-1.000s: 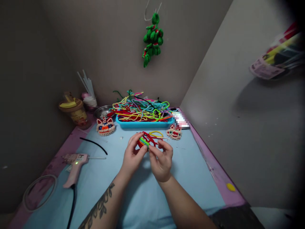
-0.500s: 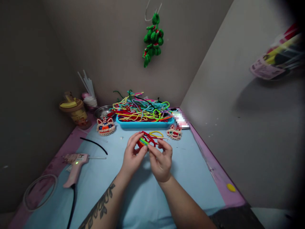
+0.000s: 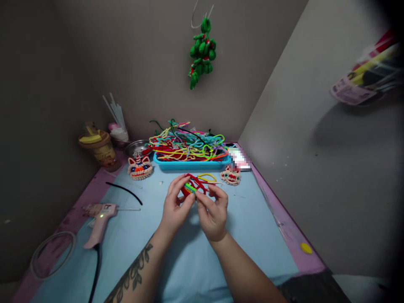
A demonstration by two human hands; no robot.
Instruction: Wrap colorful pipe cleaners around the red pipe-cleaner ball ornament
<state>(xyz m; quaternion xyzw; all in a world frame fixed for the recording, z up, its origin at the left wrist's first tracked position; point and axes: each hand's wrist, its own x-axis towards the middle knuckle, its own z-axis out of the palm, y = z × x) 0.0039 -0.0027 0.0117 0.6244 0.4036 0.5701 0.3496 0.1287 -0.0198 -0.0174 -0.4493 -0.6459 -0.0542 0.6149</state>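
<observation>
Between my two hands is a small bundle of bent pipe cleaners (image 3: 190, 188) in red, orange, green and blue. My left hand (image 3: 176, 202) is closed on its left side, fingers over the top and thumb below. On the right edge, the thumb and forefinger of my right hand (image 3: 213, 210) pinch it. The finger pads hide part of the bundle. Just behind it lie red and yellow pipe cleaner loops (image 3: 206, 177); whether the red ones join the held piece I cannot tell.
A blue tray (image 3: 192, 166) heaped with pipe cleaners stands at the back. Two lion-face pieces, a left one (image 3: 140, 169) and a right one (image 3: 231, 176), flank it. A pink glue gun (image 3: 101, 219) with its cord lies left, near a black pipe cleaner (image 3: 126, 190). A phone (image 3: 241, 162) sits back right.
</observation>
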